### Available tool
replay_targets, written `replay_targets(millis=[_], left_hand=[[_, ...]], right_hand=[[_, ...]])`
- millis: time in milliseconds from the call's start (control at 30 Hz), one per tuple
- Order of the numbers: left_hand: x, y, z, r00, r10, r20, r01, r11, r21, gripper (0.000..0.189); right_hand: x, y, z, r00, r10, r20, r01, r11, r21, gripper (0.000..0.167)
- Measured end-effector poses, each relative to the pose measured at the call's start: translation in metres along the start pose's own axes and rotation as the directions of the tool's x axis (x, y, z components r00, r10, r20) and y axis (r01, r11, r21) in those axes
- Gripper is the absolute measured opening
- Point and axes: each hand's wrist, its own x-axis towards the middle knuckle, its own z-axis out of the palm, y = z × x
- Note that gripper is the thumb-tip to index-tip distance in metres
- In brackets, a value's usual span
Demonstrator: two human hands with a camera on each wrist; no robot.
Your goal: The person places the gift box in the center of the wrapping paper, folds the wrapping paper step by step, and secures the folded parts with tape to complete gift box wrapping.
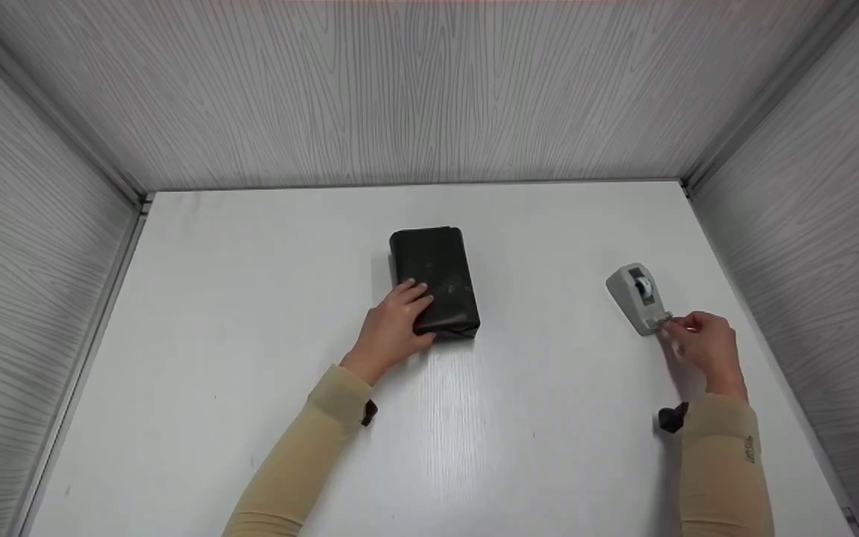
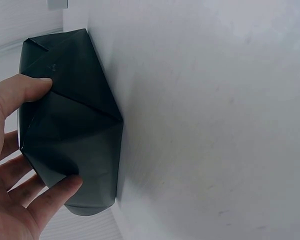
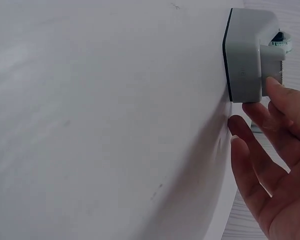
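Note:
A black wrapped package (image 1: 438, 272) with folded ends lies on the white tabletop, near the middle. My left hand (image 1: 397, 324) holds its near left corner, fingers spread over the top and thumb at the near end. In the left wrist view the thumb (image 2: 37, 89) presses on the folded end of the wrapping. To the right stands a grey tape dispenser (image 1: 634, 294) with a small roll of tape (image 1: 645, 287). At its toothed cutter (image 3: 281, 75), my right hand (image 1: 704, 347) pinches the tape's end between thumb and forefinger; the clear strip itself hardly shows.
Grey wood-grain panels enclose the white table (image 1: 250, 283) at the back (image 1: 414, 89), left (image 1: 19, 246) and right (image 1: 810, 186). The dispenser stands toward the right panel. A dark device sits at each sleeve cuff.

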Motion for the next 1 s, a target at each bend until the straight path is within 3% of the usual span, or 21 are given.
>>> replay_targets(millis=[300,433,567,800,1000], left_hand=[[0.000,0.000,0.000,1.000,0.000,0.003,0.000,1.000,0.008,0.060],[0.000,0.000,0.001,1.000,-0.001,-0.001,0.001,1.000,0.006,0.060],[0.001,0.000,0.001,1.000,-0.003,0.002,0.003,1.000,0.006,0.060],[0.001,0.000,0.000,1.000,-0.023,0.021,0.022,1.000,0.020,0.060],[0.001,0.001,0.002,0.999,-0.025,0.025,0.025,0.999,0.030,0.060]], right_hand=[[0.000,0.004,-0.002,0.999,-0.037,0.013,0.037,0.999,0.007,0.024],[-0.003,0.006,-0.003,0.999,-0.006,0.036,0.005,1.000,0.026,0.030],[-0.011,0.002,-0.009,0.998,0.039,0.055,-0.038,0.999,-0.025,0.039],[-0.030,-0.027,-0.014,0.977,0.094,0.191,-0.089,0.995,-0.037,0.057],[-0.049,-0.063,0.020,0.964,-0.014,0.266,-0.007,0.997,0.077,0.052]])
